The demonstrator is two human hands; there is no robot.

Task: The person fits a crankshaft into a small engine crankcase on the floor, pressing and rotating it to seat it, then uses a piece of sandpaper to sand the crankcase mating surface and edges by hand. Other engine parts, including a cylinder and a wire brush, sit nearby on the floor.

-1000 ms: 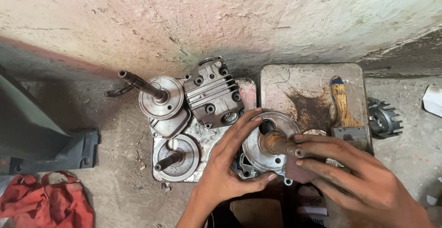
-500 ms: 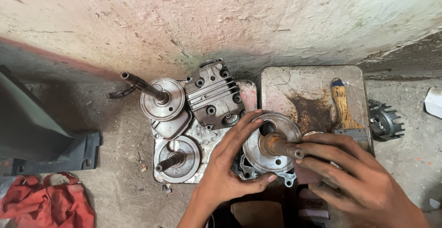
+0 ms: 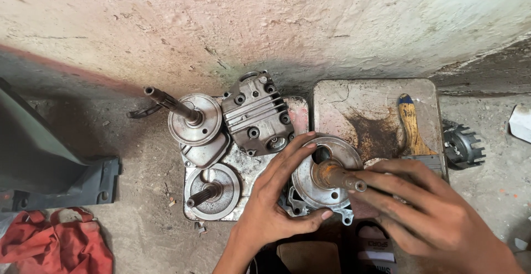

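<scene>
The left hand (image 3: 271, 202) is spread around the near-left edge of a round metal flywheel disc (image 3: 323, 174), fingers splayed over its rim and thumb curled under its near edge, gripping it. The right hand (image 3: 431, 218) comes in from the right with its fingers pinching the rusty shaft (image 3: 340, 177) that sticks out of the disc's middle. The disc is dull grey, greasy, with a dark hole beside the orange-brown shaft, and it rests at the near-left corner of a stained metal tray (image 3: 376, 102). In that tray, beyond the right hand, lies a paintbrush (image 3: 412, 127) with a yellow handle and blue tip. Left of the tray a finned grey cylinder head (image 3: 257, 116) sits on a flat plate (image 3: 243, 163), with two more shafted discs (image 3: 193, 119) (image 3: 213, 191) further left. Right of the tray is a toothed black part (image 3: 463, 144); far to its left, red cloth (image 3: 55, 243) lies on the floor.
</scene>
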